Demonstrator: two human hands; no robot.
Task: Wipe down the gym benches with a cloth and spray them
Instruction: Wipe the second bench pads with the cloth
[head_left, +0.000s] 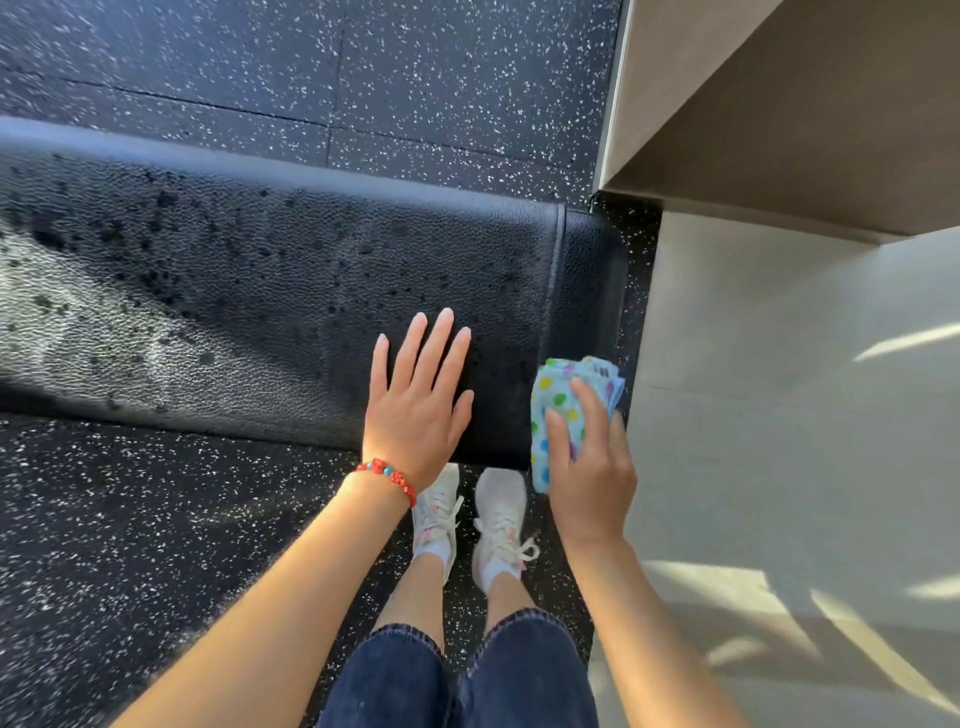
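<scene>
A black padded gym bench (249, 270) runs across the view from the left edge to its end near the right. Its textured top is speckled with wet spray droplets, thickest at the left. My left hand (418, 400) lies flat on the bench's near right part, fingers spread, a red bead bracelet on the wrist. My right hand (589, 462) grips a folded light-blue cloth with coloured dots (558, 400) and presses it against the bench's near right corner. No spray bottle is in view.
Black speckled rubber flooring (130, 519) surrounds the bench. A pale smooth floor (779, 415) begins right of the bench's end. A beige wall or cabinet corner (727, 104) stands at the upper right. My white sneakers (467, 519) are just under the bench's near edge.
</scene>
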